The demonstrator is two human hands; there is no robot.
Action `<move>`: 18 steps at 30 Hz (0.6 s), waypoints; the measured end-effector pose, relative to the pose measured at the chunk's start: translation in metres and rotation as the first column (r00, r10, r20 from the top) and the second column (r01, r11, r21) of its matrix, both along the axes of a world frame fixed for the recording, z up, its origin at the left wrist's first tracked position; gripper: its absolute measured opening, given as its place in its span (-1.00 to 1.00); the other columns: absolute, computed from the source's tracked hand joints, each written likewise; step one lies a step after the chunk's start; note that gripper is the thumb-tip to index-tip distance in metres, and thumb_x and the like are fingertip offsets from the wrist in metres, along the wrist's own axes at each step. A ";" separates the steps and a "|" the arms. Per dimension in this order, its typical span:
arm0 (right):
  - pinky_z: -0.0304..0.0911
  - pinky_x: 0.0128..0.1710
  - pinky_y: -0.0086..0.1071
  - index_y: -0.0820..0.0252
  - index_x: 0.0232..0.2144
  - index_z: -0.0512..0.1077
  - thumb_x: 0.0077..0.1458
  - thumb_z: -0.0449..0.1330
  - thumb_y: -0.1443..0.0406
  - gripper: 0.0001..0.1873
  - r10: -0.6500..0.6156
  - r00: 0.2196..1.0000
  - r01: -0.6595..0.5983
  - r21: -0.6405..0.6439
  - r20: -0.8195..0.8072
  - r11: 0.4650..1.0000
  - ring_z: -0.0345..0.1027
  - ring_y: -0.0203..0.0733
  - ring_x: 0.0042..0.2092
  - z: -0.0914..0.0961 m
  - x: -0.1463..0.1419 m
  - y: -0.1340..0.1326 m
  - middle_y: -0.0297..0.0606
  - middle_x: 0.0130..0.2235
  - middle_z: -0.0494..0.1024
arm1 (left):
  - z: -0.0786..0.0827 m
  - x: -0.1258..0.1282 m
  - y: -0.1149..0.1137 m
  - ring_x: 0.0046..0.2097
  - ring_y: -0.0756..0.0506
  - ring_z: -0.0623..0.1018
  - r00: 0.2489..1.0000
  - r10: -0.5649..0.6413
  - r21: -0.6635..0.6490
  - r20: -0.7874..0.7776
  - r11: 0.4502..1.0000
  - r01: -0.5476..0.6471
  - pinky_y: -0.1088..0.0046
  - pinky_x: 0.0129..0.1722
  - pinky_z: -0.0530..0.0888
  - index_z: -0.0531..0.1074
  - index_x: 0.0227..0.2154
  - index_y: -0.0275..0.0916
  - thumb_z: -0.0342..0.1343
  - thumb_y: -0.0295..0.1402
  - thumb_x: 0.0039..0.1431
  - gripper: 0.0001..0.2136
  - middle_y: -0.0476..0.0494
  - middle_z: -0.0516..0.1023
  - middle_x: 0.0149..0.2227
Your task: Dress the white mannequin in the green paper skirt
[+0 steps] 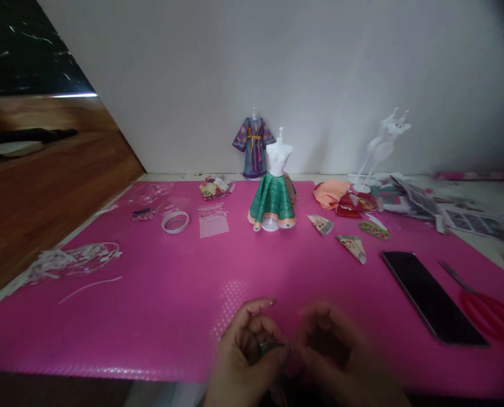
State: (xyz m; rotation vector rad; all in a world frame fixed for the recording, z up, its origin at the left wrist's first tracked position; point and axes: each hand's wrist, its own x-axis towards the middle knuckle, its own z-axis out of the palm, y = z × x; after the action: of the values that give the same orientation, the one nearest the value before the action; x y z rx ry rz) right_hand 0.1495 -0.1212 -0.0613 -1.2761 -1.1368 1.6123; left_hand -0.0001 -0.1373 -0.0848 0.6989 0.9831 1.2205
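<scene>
Near the table's front edge, my left hand [252, 350] is closed in a pinch on a small green piece of fabric [270, 347], mostly hidden by the fingers. Just beside it, my right hand [337, 350] is curled, thumb and fingertips close to the left thumb. Motion blurs it, and whatever lies between its fingers is too unclear to name. Beyond both hands stands a white mini dress form [278, 158] wearing a green skirt [272, 200] with a peach-coloured hem. A second form behind it wears a purple and blue robe [254, 147].
A phone [432, 297] and red-handled scissors [485, 308] lie at right on the pink mat [159, 316]. Tape [176, 222], a pearl-like sticker sheet [213, 225] and white strips [74, 261] are left. Patterned scraps [352, 247], peach fabric [331, 194] and a bare form [381, 148] stand right.
</scene>
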 end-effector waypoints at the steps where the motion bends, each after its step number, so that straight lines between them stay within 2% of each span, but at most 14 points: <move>1: 0.32 -0.39 -0.41 0.09 -0.40 0.40 -0.11 0.29 0.25 -0.83 0.045 0.999 -0.045 0.013 0.029 0.999 0.42 -0.23 -0.43 0.000 0.002 0.001 -0.40 -0.50 0.50 | 0.000 0.000 0.000 -0.49 0.06 0.47 1.000 0.005 -0.007 -0.003 1.000 -0.005 0.58 -0.48 0.41 0.34 -0.15 -0.16 0.36 -0.50 -0.16 -0.53 0.12 0.49 -0.50; 4: 0.32 -0.35 -0.40 0.10 -0.41 0.48 -0.04 0.21 0.24 -0.90 0.191 0.970 -0.204 0.074 0.151 0.976 0.43 -0.20 -0.37 -0.001 0.009 0.002 -0.34 -0.44 0.55 | -0.001 -0.002 -0.002 -0.50 0.06 0.48 1.000 -0.011 -0.045 0.010 0.999 0.011 0.58 -0.50 0.40 0.31 -0.12 -0.16 0.36 -0.48 -0.13 -0.51 0.11 0.52 -0.50; 8: 0.25 -0.39 -0.44 0.11 -0.54 0.45 -0.04 0.20 0.24 -0.89 0.154 0.953 -0.180 0.080 0.261 0.980 0.39 -0.23 -0.40 -0.001 0.009 0.004 -0.39 -0.50 0.50 | -0.005 -0.004 -0.005 -0.58 0.06 0.46 0.996 -0.056 -0.077 0.066 0.995 0.061 0.58 -0.58 0.38 0.26 -0.09 -0.14 0.39 -0.42 -0.13 -0.46 0.12 0.52 -0.51; 14: 0.17 -0.51 -0.49 0.15 -0.61 0.31 -0.13 0.27 0.18 -0.77 0.170 0.984 -0.167 -0.069 0.046 0.984 0.23 -0.33 -0.52 -0.002 0.007 0.007 -0.47 -0.62 0.33 | -0.010 -0.006 -0.009 -0.54 0.07 0.49 0.989 -0.117 -0.058 0.089 0.991 0.122 0.55 -0.48 0.44 0.28 -0.06 -0.12 0.35 -0.45 -0.05 -0.50 0.10 0.54 -0.47; 18: 0.22 -0.52 -0.49 0.14 -0.58 0.32 -0.10 0.27 0.21 -0.79 0.171 0.985 -0.173 -0.114 -0.027 0.978 0.28 -0.33 -0.53 -0.004 0.006 0.006 -0.46 -0.60 0.38 | -0.010 -0.006 -0.008 -0.52 0.04 0.51 0.989 -0.135 -0.045 0.058 0.989 0.137 0.52 -0.47 0.44 0.29 -0.05 -0.12 0.32 -0.51 -0.06 -0.49 0.10 0.54 -0.47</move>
State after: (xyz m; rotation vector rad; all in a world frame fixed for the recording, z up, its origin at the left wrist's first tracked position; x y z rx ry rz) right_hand 0.1557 -0.1155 -0.0655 -1.2633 -1.1855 1.8366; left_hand -0.0064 -0.1450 -0.0947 0.6795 0.9020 1.0876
